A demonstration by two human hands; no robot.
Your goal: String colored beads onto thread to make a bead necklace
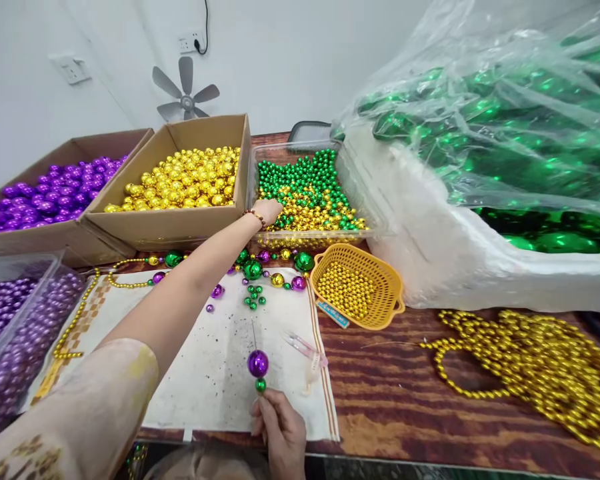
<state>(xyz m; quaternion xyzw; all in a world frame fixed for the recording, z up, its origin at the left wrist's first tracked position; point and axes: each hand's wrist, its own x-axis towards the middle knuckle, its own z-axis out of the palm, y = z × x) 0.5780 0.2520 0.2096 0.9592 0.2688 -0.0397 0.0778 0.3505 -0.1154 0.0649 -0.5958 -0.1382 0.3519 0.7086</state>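
Wood with dark stripes makes the table [380,393], and a white cloth [195,380] lies on it. Brown boxes [165,228] of shiny balls stand near a pale wall [280,60] with a gray fan [187,103]. The left hand [269,211] dips into a clear tub [375,223]; I cannot tell how open its fingers are. The right hand [283,427] pinches its fingers shut on a green bead [261,385] below a purple ball [258,363], over the cloth.

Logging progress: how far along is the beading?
Looks done: strand along the cloth's far edge. In hand: needle in the right hand, a purple ball and a green ball on it; left hand in the tray. Probably left: loose green balls on the cloth.
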